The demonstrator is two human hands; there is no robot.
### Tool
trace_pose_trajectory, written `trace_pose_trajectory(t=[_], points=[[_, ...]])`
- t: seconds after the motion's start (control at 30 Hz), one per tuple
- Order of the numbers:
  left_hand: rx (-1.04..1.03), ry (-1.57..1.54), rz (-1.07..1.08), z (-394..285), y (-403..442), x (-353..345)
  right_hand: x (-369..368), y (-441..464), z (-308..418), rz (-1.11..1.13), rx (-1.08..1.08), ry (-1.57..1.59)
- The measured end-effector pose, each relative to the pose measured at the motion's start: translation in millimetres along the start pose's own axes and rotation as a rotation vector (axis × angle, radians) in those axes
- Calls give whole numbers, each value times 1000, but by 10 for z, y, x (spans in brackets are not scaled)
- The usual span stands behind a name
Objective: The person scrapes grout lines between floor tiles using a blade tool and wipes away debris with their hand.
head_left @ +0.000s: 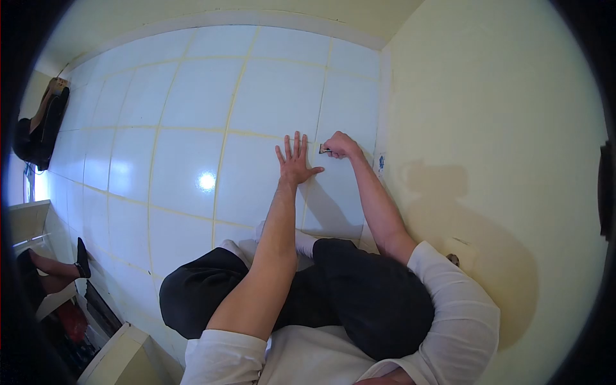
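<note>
My left hand [296, 168] is pressed flat on the white floor tiles [273, 96] with its fingers spread. To its right, my right hand [342, 145] is closed around a small hand tool [325, 149]. That tool has a dark, flat, scraper-like end pointing left, close to the joint between tiles. Most of its handle is hidden in my fist, so its exact kind is hard to make out. Yellowish grout lines [221, 154] run between many tiles, while the joint near my hands looks paler and thinner.
A cream wall [487, 96] rises close on my right, with my shadow on it. My crossed legs [372, 295] are in front of me. Another person's foot [82, 258] shows at lower left, beside a pale box-like piece [119, 359]. A dark object [45, 125] stands at far left.
</note>
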State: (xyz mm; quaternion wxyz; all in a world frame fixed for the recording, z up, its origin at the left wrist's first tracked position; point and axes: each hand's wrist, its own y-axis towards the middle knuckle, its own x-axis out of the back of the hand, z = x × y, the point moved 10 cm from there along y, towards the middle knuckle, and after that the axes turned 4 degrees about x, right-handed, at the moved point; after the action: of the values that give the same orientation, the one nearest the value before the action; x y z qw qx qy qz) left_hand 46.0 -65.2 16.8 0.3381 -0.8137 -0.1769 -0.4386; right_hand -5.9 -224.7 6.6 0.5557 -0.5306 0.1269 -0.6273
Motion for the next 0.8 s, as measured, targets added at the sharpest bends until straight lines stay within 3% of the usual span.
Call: trace_pose_trajectory(t=[0.17,0.47,0.8], points=[[32,37,21,225,245,-306,-254,511,-305,35,-16,98],[30,40,6,343,327,-416,-184,482,-573,107,-53,227],[29,39,12,258,267,-343,-207,497,-174,36,11,-37]])
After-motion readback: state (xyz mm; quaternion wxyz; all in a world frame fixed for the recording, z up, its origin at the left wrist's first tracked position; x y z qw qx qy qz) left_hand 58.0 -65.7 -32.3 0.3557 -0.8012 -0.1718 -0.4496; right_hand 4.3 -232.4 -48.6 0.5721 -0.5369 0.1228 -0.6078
